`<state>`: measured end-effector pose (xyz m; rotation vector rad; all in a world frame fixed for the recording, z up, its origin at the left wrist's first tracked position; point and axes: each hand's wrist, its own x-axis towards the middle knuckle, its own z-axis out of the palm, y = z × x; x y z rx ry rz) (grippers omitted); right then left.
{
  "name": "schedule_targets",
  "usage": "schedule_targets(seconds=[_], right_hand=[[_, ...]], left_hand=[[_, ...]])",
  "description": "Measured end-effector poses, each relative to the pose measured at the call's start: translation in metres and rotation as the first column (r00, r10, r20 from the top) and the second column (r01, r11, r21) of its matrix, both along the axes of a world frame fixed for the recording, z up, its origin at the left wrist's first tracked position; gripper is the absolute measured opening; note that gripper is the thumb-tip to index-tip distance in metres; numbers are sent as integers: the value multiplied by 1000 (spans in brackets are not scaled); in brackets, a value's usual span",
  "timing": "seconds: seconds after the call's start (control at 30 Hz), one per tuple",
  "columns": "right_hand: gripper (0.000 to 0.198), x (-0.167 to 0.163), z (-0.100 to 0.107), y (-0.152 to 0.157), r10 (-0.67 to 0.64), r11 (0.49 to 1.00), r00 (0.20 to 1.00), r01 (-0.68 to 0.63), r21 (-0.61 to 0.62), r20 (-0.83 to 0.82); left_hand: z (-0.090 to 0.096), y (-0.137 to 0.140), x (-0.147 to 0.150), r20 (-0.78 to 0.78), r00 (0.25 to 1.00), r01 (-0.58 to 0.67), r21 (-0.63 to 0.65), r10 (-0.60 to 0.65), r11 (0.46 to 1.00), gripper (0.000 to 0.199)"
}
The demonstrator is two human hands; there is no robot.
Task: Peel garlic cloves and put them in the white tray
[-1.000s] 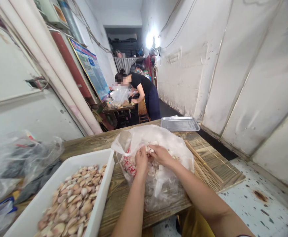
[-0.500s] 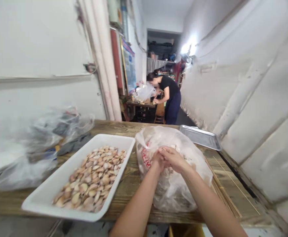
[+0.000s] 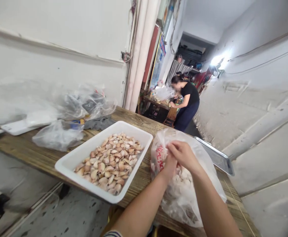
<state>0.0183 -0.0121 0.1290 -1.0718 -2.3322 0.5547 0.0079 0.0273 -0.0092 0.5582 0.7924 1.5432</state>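
Note:
My left hand (image 3: 170, 166) and my right hand (image 3: 184, 155) are pressed together over an open plastic bag (image 3: 209, 168) with red print. My right hand lies partly across my left, and both sets of fingers are curled in. Whatever they hold is hidden between them. Inside the bag, below my wrists, pale garlic (image 3: 183, 181) shows. To the left of the bag, a white plastic tray (image 3: 147, 140) holds a heap of loose garlic cloves (image 3: 111, 161) with pinkish skins.
Crumpled clear bags (image 3: 60, 133) and a grey cloth (image 3: 100, 122) lie at the table's left. A metal tray (image 3: 218, 154) sits beyond the bag, at right. Thin sticks (image 3: 240, 207) rest near the right edge. Another person (image 3: 187, 102) bends over a farther table.
The view has turned and tilted, so the table slants down to the right. My hands stay together over the bag, with the right now covering more of the left.

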Motion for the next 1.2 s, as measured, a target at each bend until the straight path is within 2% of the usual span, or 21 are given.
schedule_targets(seconds=[0.07, 0.13, 0.17, 0.2, 0.27, 0.4, 0.47, 0.53, 0.63, 0.7, 0.73, 0.83, 0.97, 1.07, 1.2], right_hand=[[30, 41, -11, -3, -63, 997, 977, 52, 57, 202], [24, 72, -33, 2, -224, 969, 936, 186, 159, 270], [23, 83, -47, 7, -251, 959, 935, 206, 195, 249], [31, 91, -61, 12, -222, 965, 951, 182, 190, 217], [40, 96, -85, 21, -144, 987, 981, 133, 91, 131], [41, 94, -110, 31, -148, 989, 984, 149, 9, -103], [38, 94, -113, 33, -147, 989, 970, 140, -52, -195], [34, 97, -115, 34, -189, 974, 937, 140, -178, -294], [33, 99, -117, 36, -252, 924, 859, 76, -375, -446], [35, 99, -120, 37, -270, 900, 794, 7, -436, -544], [37, 99, -122, 38, -293, 896, 772, 16, -443, -565], [44, 101, -126, 41, -290, 923, 789, 82, -375, -541], [42, 106, -125, 37, -246, 957, 876, 153, -245, -415], [46, 107, -123, 32, -202, 977, 932, 171, -128, -301], [50, 106, -121, 27, -184, 982, 962, 172, -73, -204]], left_hand=[[-2, 3, 2, 33, 998, -48, -48, 50, 998, 30], [-5, 5, 3, -25, 996, -82, -57, 81, 995, 31], [-7, 5, 3, -76, 993, -96, -46, 92, 994, 32], [-8, 5, 2, -137, 985, -113, -33, 107, 993, 34], [-10, 4, -1, -271, 952, -144, 4, 139, 990, 36], [-6, 0, -8, -526, 823, -177, 119, 213, 977, 37], [-4, -1, -10, -600, 758, -190, 169, 254, 967, 37], [-3, -1, -9, -629, 720, -215, 199, 293, 956, 35], [-4, -2, -8, -631, 700, -247, 227, 336, 942, 24], [-4, -4, -8, -609, 707, -263, 244, 359, 933, 12], [-3, -5, -9, -591, 719, -263, 256, 366, 930, 9], [0, -10, -10, -575, 753, -175, 296, 322, 939, 15], [6, -15, -8, -535, 826, -24, 281, 177, 959, 31], [9, -16, -7, -482, 868, 8, 260, 122, 966, 32], [7, -12, -8, -447, 892, 34, 222, 71, 974, 27]])
